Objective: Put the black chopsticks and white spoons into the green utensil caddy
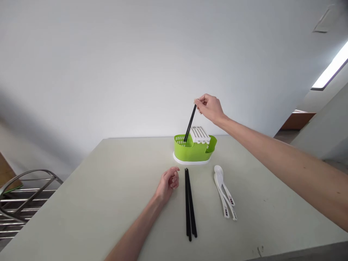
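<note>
My right hand [210, 107] is raised over a green cutlery holder [193, 149] and pinches the top ends of black chopsticks [190, 124], whose lower ends reach into the holder's left slotted compartment. A white slatted insert [200, 134] sits on the holder's right part. My left hand [169, 183] rests on the table with its fingers loosely curled and nothing in them, just left of another pair of black chopsticks [189, 203] lying flat. Two white spoons [224, 195] lie on the table to the right of these.
The pale table [89, 203] stands against a white wall. A metal wire rack [20, 199] is off the table's left edge. The holder stands on a white base [191, 160] near the far edge.
</note>
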### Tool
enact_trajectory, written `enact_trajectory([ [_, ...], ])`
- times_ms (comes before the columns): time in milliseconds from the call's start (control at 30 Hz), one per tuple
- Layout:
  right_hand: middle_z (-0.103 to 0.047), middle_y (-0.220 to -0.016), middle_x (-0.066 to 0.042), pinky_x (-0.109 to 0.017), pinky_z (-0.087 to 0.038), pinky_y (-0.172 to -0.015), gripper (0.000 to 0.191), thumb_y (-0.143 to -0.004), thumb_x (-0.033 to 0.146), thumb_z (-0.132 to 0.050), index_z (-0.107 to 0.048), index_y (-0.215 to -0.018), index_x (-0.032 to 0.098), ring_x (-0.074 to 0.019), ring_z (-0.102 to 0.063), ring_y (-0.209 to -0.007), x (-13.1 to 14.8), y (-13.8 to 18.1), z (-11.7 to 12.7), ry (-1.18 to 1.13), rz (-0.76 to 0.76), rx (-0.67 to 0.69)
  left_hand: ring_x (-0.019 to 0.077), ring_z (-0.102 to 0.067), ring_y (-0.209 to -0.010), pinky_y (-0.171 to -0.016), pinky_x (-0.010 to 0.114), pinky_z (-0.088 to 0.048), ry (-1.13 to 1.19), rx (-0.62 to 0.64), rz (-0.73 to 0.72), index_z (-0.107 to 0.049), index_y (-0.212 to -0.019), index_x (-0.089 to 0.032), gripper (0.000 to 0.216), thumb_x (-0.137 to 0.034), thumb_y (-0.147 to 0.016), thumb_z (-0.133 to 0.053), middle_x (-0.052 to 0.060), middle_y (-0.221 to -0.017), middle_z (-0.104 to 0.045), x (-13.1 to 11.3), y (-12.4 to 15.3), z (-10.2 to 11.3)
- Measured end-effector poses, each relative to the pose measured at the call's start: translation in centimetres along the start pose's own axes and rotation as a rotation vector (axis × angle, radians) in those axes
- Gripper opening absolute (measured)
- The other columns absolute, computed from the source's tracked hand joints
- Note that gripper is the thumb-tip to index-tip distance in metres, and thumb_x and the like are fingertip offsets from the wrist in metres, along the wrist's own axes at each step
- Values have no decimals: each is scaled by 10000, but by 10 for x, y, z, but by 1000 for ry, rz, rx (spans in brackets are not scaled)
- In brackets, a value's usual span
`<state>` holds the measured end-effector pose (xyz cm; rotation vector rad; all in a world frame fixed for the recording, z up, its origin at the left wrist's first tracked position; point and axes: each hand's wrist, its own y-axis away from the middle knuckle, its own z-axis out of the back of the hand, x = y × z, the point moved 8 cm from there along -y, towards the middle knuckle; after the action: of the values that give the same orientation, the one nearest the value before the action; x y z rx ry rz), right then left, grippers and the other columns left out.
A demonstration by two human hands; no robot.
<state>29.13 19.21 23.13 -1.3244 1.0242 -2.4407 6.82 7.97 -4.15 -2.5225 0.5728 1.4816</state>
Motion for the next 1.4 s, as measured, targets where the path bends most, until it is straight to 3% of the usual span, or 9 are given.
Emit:
enact_trajectory([
  [200,-709,-715,-11,-269,-508,-662,173,-921,309,-696,-660,-800,191,-136,-630,-603,-22,4,-40,27,-31,129,57,-210,-498,-488,231,-224,30,10,35,-562,-855,-193,336,-480,-847,-737,-95,-624,-317,2,-1,-4],
  [467,-761,-814,-40,-265,-510,-710,145,-936,300,-672,-703,-864,178,-149,-675,-717,-48,9,-68,71,-148,213,57,-206,-503,-493,232,-230,40,31,44,-420,-729,-213,433,-490,-855,-728,-91,-626,-309,1,-2,-6],
  [700,-784,-976,-54,-301,-509,-819,150,-927,317,-674,-739,-885,188,-181,-685,-895,-64,9,-73,162,-169,197,62,-226,-500,-499,232,-257,19,24,62,-441,-776,-220,388,-459,-857,-736,-92,-627,-343,4,-1,-5],
  [1000,-756,-1024,-69,-326,-493,-823,168,-929,351,-649,-710,-908,195,-205,-664,-918,-75,9,-64,272,-206,189,58,-221,-494,-486,226,-249,16,15,53,-435,-760,-220,411,-474,-838,-748,-95,-622,-333,3,-3,-3],
  [1233,-691,-928,-24,-332,-460,-786,152,-934,316,-603,-616,-1048,216,-200,-638,-851,-44,10,-33,331,-23,25,54,-225,-488,-484,223,-253,-25,-4,23,-458,-767,-217,403,-480,-835,-755,-94,-625,-337,-2,-6,1],
  [1400,-680,-993,-33,-305,-423,-705,113,-993,264,-535,-603,-1066,211,-171,-609,-773,20,56,-29,394,333,169,51,-225,-487,-479,216,-256,-59,-29,-29,-446,-732,-212,433,-497,-832,-757,-94,-621,-334,-11,-8,6],
])
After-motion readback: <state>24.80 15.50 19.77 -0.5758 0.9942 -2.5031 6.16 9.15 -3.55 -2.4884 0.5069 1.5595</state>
